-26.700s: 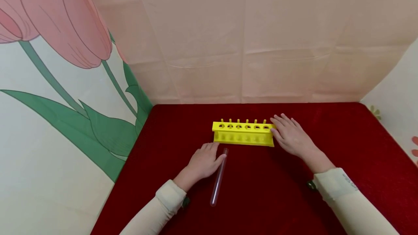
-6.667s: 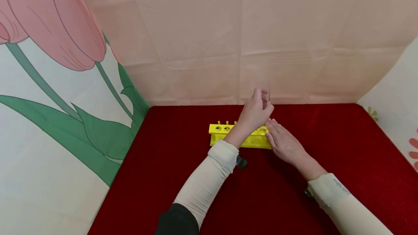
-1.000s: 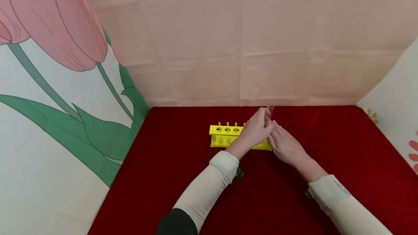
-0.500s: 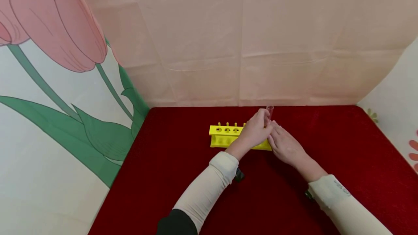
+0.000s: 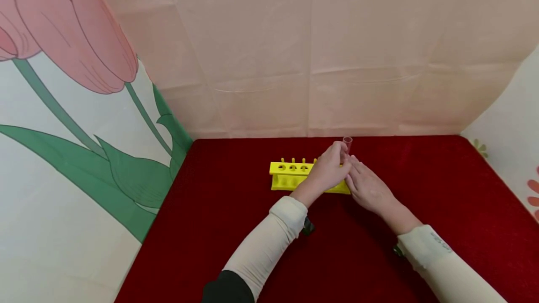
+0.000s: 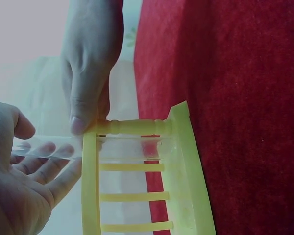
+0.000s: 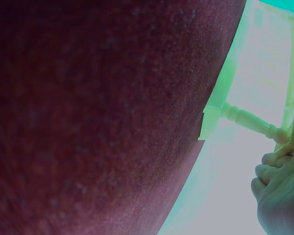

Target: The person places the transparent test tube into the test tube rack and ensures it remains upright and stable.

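Note:
A yellow test tube rack (image 5: 288, 179) with a row of round holes and a row of pegs stands on the red-covered table. A clear test tube (image 5: 347, 143) stands upright in its rightmost end hole; in the left wrist view the tube passes down beside the rack's end post. My left hand (image 5: 327, 168) holds its upper part, thumb on one side and curled fingers on the other. My right hand (image 5: 370, 186) grips the right end of the rack's top plate. The left hand and forearm hide the rack's middle in the head view.
The red cloth (image 5: 236, 219) covers the table, whose far edge meets a pale pink curtain (image 5: 252, 60). A tulip-printed sheet (image 5: 76, 120) hangs at the left, and a pale sheet (image 5: 513, 120) at the right. Small dark cameras sit under both wrists.
The tube lay on the table earlier, then was lifted above the rack by my left hand; now it stands in the end hole. Over the last second it straightened slightly; my right hand stayed put.

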A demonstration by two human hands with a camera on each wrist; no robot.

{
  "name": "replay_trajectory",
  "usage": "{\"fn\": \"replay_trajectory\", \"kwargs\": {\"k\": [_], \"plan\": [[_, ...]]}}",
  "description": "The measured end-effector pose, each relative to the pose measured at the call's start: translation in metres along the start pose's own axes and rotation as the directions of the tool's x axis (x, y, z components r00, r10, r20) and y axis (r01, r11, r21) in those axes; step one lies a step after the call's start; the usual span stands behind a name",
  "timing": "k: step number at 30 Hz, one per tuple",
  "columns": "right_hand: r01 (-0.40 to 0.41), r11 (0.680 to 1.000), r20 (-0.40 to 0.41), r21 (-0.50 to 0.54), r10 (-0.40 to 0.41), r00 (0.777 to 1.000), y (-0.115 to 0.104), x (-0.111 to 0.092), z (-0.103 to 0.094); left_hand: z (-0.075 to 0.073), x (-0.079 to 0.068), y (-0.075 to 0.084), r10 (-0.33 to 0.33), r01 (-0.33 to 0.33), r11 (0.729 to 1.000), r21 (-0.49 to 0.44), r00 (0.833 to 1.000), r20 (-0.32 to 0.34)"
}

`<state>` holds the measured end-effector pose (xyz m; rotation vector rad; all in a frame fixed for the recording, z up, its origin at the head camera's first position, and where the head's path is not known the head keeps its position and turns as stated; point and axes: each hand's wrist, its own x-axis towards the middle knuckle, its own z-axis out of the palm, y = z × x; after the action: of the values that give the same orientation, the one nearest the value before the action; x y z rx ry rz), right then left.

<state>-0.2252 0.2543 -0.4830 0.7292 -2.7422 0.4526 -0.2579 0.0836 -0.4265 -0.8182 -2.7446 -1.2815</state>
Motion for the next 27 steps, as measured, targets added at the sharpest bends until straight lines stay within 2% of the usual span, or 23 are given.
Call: {"fn": "replay_trajectory", "kwargs": {"k": [7, 20, 27], "plan": [[-0.003, 1.000, 0.004, 0.000, 0.003, 1.000, -0.0010, 0.0009, 0.0014, -0.0005, -0.0008, -0.0015, 0.001, -0.001, 1.000, 0.011, 1.000, 0.002], [0.052, 0.998, -0.053, -0.021, -0.053, 0.997, 0.0006, 0.0003, 0.0046, -0.0005, -0.0009, -0.0048, 0.012, -0.012, 0.999, 0.032, 1.000, 0.003], [0.073, 0.997, -0.075, -0.026, -0.075, 0.994, 0.0035, 0.0006, 0.0050, -0.0019, 0.0003, -0.0068, 0.044, -0.044, 0.998, 0.040, 0.999, 0.002]]}}
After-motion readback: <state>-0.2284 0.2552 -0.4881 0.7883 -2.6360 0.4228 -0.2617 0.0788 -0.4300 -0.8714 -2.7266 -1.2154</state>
